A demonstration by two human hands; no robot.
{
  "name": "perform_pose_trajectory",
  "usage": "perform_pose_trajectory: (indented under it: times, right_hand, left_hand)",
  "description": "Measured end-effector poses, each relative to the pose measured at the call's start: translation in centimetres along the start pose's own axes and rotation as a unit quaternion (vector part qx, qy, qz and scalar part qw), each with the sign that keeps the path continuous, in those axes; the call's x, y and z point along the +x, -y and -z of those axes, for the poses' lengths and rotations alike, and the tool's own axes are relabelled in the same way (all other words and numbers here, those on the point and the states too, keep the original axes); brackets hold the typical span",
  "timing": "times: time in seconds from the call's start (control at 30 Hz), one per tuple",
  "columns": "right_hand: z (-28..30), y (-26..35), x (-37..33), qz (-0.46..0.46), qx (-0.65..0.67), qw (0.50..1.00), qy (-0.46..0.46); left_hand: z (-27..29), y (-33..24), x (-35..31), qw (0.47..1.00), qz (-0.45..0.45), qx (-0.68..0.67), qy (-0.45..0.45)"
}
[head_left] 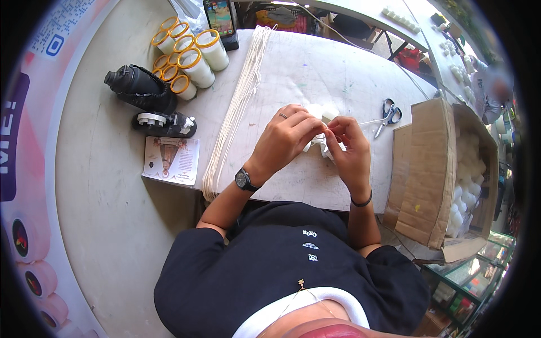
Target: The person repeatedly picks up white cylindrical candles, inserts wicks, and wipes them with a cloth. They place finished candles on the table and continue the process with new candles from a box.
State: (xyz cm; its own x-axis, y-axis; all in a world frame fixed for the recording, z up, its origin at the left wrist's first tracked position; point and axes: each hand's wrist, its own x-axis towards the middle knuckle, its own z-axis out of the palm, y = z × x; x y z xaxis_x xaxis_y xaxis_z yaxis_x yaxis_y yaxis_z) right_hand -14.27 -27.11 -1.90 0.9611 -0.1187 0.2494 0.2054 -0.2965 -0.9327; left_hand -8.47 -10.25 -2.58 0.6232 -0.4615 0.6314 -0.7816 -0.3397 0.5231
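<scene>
My left hand (pixel 287 135) and my right hand (pixel 348 147) meet over the middle of the white table (pixel 293 67), fingertips pinched together on a small white fluffy piece (pixel 322 147). A thin white thread (pixel 369 121) runs from my right fingertips toward the scissors (pixel 387 115). More white fluffy pieces (pixel 321 110) lie just beyond my hands. A watch sits on my left wrist and a dark band on my right wrist.
A long bundle of pale cords (pixel 239 101) lies left of my hands. Yellow-rimmed white spools (pixel 189 59), a phone (pixel 221 19), a black bottle (pixel 141 87) and a leaflet (pixel 171 160) sit at the left. An open cardboard box (pixel 437 169) with white pieces stands at the right.
</scene>
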Motion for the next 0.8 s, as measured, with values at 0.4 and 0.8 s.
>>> perform_pose_trajectory:
  times: [0.4, 0.8]
  right_hand:
    - [1.8, -0.4, 0.8, 0.047, -0.069, 0.991, 0.101]
    - [5.6, 0.2, 8.0, -0.151, 0.494, 0.807, 0.286]
  left_hand:
    - [-1.6, 0.3, -0.4, 0.993, 0.060, -0.083, -0.064]
    - [0.4, 3.0, 0.3, 0.996, 0.077, -0.034, -0.028]
